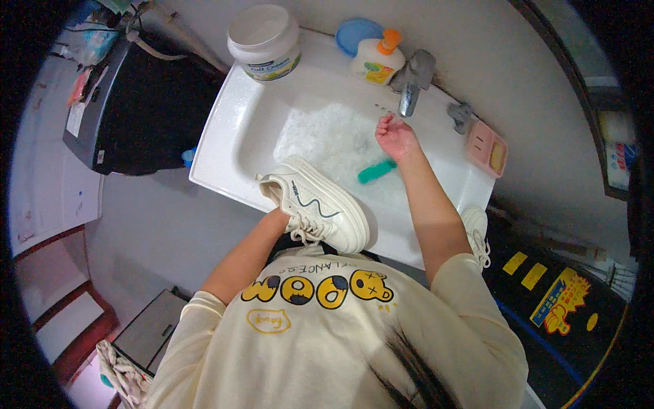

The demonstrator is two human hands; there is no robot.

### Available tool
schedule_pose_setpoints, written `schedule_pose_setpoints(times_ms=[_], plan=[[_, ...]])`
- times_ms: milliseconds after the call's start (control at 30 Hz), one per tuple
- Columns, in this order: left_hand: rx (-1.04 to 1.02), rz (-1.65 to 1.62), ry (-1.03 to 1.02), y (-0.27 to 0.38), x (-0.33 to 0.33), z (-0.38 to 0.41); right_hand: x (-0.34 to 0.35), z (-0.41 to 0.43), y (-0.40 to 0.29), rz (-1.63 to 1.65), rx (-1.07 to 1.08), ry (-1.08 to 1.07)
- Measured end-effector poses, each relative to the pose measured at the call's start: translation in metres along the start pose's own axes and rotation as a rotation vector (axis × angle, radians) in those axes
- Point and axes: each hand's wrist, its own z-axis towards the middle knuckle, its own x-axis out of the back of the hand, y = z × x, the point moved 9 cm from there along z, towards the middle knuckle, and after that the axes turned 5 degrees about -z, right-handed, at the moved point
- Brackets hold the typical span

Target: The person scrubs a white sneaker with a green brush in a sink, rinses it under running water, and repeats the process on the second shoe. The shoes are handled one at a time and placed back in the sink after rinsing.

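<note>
A cream lace-up sneaker (322,204) is held over the near edge of a white sink (245,128), its sole facing away to the right. My left hand is inside the shoe's opening, hidden, with only the wrist and forearm showing. Under the spout of a metal faucet (409,97), my right hand (397,137) is empty, palm up, its fingers loosely curled. Below its wrist a green brush-like object (377,171) lies in the basin, partly behind my forearm. Foamy water (327,133) covers the basin floor. A second light sneaker (476,232) shows beside my right upper arm.
Along the sink's back rim stand a large white tub (263,46), a pump bottle (378,59) and a blue lid (357,35). A pink soap dish (487,148) sits at the right corner. A dark appliance (153,107) stands left; a black printed surface (552,291) lies right.
</note>
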Motion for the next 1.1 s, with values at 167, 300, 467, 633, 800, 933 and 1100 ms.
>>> schedule_pose_setpoints(times_ms=[167,300,467,633,800,933,1100], plan=[[0.04,-0.025,0.009,-0.001,0.004,0.005,-0.041,-0.024,0.03,-0.087,-0.234,-0.279],[0.087,-0.049,0.051,-0.001,0.006,0.011,-0.09,-0.1,0.069,-1.133,-0.134,-0.38],[0.12,-0.084,0.077,0.002,0.001,0.01,-0.093,-0.148,0.144,-2.028,0.061,-0.831],[0.118,-0.099,0.033,0.008,0.009,-0.01,-0.083,-0.061,0.175,-2.116,0.023,-0.77],[0.115,-0.143,0.043,0.013,0.008,0.013,-0.024,-0.047,0.098,-2.35,0.37,-0.47],[0.127,-0.187,0.04,0.011,0.011,0.009,0.057,-0.082,0.032,-2.893,0.436,-0.018],[0.148,-0.204,0.077,0.018,0.008,0.013,0.028,-0.067,0.031,-2.873,0.5,0.027]])
